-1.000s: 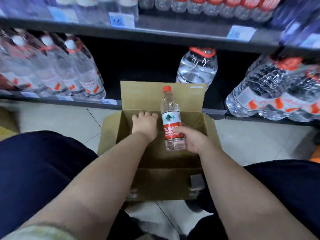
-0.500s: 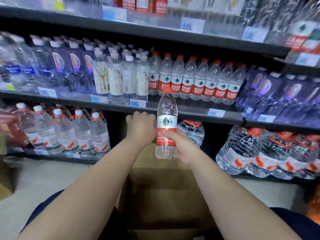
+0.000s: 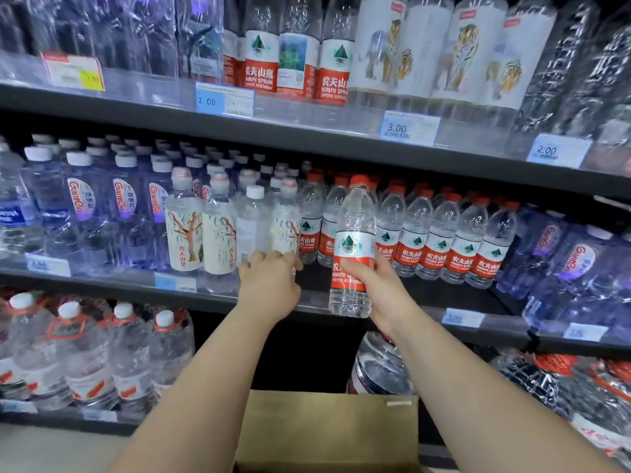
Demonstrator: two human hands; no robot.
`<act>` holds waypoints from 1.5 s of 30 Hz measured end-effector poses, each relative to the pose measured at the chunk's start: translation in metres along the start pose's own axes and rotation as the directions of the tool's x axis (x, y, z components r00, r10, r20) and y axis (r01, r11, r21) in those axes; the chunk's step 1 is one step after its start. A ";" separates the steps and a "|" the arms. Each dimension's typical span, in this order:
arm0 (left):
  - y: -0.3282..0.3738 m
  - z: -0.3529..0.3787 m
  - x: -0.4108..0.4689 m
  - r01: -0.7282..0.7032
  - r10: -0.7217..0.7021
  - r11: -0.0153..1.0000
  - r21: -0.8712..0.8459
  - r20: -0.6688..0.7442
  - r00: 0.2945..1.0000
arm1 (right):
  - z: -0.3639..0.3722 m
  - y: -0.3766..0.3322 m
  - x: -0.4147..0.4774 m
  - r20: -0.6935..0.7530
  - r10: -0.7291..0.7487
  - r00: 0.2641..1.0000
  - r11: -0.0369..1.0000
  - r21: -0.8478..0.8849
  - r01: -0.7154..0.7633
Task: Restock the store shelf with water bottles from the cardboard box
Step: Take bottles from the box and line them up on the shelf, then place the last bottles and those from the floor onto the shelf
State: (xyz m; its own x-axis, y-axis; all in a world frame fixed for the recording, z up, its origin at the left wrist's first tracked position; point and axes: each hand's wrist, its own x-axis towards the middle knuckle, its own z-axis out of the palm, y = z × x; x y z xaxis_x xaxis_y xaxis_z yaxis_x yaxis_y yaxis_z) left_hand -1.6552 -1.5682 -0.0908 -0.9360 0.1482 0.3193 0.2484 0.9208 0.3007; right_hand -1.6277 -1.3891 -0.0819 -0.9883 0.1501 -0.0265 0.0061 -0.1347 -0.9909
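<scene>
The right hand grips one water bottle near the shelf, not placed yet. The left hand grip: I cannot tell.

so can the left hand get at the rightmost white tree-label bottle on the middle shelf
Probably yes: the left hand is at the shelf edge, fingers by the foot of that white bottle, nothing between them; the right hand holds its water bottle clear.
</scene>
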 end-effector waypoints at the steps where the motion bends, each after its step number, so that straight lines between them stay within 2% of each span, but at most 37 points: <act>1: -0.002 0.004 0.004 -0.003 0.003 1.000 0.001 0.036 0.999 | 0.001 -0.001 0.012 0.005 -0.009 1.000 1.000 -0.009 0.010; 3: -0.007 0.010 0.011 -0.007 0.007 1.000 -0.004 0.071 0.997 | 0.002 0.001 0.039 0.009 -0.017 1.000 1.000 -0.011 0.017; 6: -0.013 0.016 0.018 0.018 -0.019 1.000 0.023 0.030 0.999 | 0.005 0.007 0.075 0.020 -0.040 0.999 0.999 -0.034 0.041; 11: -0.011 0.028 0.022 0.011 -0.012 0.991 0.137 0.000 1.000 | 0.009 0.033 0.112 0.058 -0.033 0.998 0.980 -0.196 0.044; 20: 0.000 0.036 0.023 0.015 -0.018 0.995 0.094 0.033 0.999 | 0.012 0.051 0.141 0.081 -0.026 0.996 0.908 -0.414 0.057; 28: 0.008 0.047 0.027 0.034 -0.043 0.994 0.101 0.086 0.995 | 0.035 0.059 0.154 -0.018 -0.151 0.988 0.866 -0.484 0.124; 32: 0.011 0.045 0.028 0.033 -0.041 0.996 0.085 0.090 0.995 | 0.030 0.060 0.145 -0.058 -0.271 0.961 0.797 -0.573 0.190; 34: 0.014 0.042 0.027 0.034 -0.042 0.996 0.081 0.097 0.994 | 0.021 0.056 0.128 0.000 -0.348 0.938 0.733 -0.623 0.272; 38: 0.023 0.038 0.019 0.041 -0.049 0.996 0.080 0.109 0.993 | 0.000 0.044 0.083 0.208 -0.447 0.870 0.480 -0.765 0.429; 42: 0.044 0.034 0.007 -0.008 -0.005 0.993 0.114 0.113 0.994 | -0.021 0.030 0.040 0.346 -0.436 0.831 0.146 -0.884 0.445; 45: 0.068 0.031 -0.007 -0.059 0.043 0.987 0.151 0.111 0.993 | -0.046 0.024 0.004 0.385 -0.383 0.840 -0.023 -0.913 0.408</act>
State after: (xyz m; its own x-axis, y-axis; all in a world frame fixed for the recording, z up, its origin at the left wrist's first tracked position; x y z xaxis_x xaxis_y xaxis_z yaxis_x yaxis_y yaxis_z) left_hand -1.6393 -1.4958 -0.1002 -0.9464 0.2267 0.2300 0.2630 0.9543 0.1418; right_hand -1.6248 -1.3470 -0.1114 -0.8907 -0.1997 0.4083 -0.2648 0.9581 -0.1090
